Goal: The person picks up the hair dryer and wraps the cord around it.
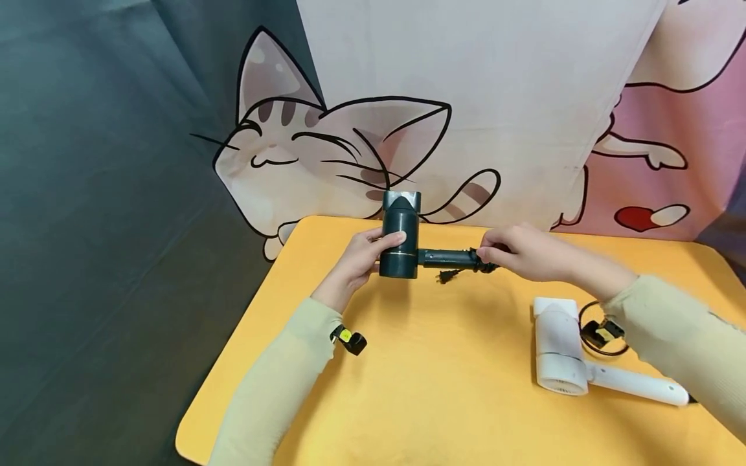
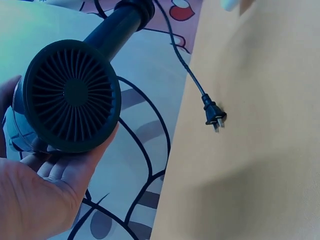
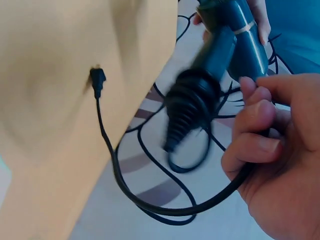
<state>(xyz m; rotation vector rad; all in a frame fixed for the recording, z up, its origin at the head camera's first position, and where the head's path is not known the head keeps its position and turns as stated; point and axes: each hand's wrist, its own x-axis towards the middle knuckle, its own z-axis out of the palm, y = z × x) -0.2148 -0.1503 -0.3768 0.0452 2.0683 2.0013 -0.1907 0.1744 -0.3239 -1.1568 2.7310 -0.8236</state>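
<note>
A dark green hair dryer (image 1: 400,236) is held above the yellow table, its barrel gripped by my left hand (image 1: 368,255) with the thumb across the front. In the left wrist view its round slatted grille (image 2: 76,92) faces the camera. The handle points right, and black cord is wound around its end. My right hand (image 1: 527,252) is beside that end; in the right wrist view its curled fingers hold the black power cord (image 3: 220,200). A two-prong plug (image 2: 214,112) dangles from the cord, below the handle.
On the right of the yellow table (image 1: 431,388) lies a white hair dryer (image 1: 561,349), its handle toward the right sleeve. A dark cord loop (image 1: 603,351) lies beside it. Behind the table hangs a cloth with a cartoon cat (image 1: 326,155).
</note>
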